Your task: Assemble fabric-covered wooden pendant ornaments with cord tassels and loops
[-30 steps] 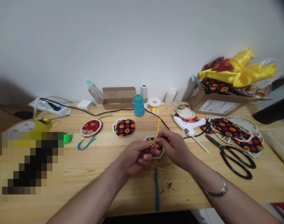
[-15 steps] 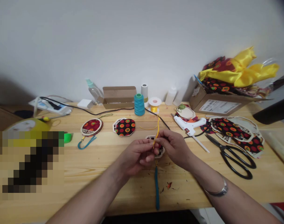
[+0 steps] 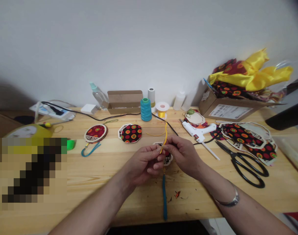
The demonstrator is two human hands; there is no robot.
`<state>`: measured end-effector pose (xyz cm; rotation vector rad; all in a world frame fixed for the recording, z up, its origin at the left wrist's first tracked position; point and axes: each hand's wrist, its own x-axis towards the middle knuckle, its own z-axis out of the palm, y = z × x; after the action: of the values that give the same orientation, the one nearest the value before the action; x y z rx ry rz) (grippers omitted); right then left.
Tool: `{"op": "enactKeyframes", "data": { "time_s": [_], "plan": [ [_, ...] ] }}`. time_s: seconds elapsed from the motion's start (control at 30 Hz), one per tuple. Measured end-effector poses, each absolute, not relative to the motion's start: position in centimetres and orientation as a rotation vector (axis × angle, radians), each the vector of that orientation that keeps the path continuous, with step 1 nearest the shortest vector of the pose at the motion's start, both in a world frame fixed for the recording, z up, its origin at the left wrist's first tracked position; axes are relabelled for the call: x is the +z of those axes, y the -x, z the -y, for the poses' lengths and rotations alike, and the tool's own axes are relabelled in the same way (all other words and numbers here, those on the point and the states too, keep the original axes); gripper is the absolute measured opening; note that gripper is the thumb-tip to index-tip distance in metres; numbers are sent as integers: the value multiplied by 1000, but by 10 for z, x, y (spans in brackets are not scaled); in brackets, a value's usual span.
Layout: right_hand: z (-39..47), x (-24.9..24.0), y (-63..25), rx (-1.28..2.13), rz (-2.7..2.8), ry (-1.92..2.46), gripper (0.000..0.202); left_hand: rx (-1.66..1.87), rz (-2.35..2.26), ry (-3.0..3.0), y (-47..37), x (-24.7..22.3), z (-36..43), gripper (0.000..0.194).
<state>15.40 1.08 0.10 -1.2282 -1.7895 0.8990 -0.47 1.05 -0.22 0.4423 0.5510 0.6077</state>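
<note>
A yellow braided cord point(image 3: 165, 135) is pinched between the fingertips of my left hand point(image 3: 150, 161) and my right hand point(image 3: 179, 151), which meet over the table. Behind and below them lies a lattice-edged ornament point(image 3: 167, 160), largely covered by my fingers. Its blue tassel point(image 3: 164, 199) hangs straight toward the table's front edge. The cord's upper end reaches toward a white spool of yellow cord point(image 3: 161, 112). Small dark and orange scraps point(image 3: 177, 195) are scattered to the right of the tassel.
To the right lie black-handled scissors point(image 3: 246, 166), a white glue gun point(image 3: 199, 132) and patterned fabric pieces point(image 3: 246, 135). A cardboard box point(image 3: 227, 109) overflows with fabric. A teal thread cone point(image 3: 146, 110) stands near the wall. Two more ornaments point(image 3: 96, 133) sit left of my hands.
My hands stay almost in the same place, with only a slight shift of the fingertips on the yellow cord. Everything else on the table is unmoved.
</note>
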Motion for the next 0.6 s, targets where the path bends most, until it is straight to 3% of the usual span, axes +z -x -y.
{"op": "enactKeyframes", "data": {
  "time_s": [0.33, 0.6],
  "plan": [
    [-13, 2, -155, 962, 1756, 1206, 17, 630, -612, -508, 3, -1, -12, 13],
    [-14, 3, -157, 995, 1780, 1219, 18, 808, -942, -858, 0, 0, -10, 16]
  ]
}}
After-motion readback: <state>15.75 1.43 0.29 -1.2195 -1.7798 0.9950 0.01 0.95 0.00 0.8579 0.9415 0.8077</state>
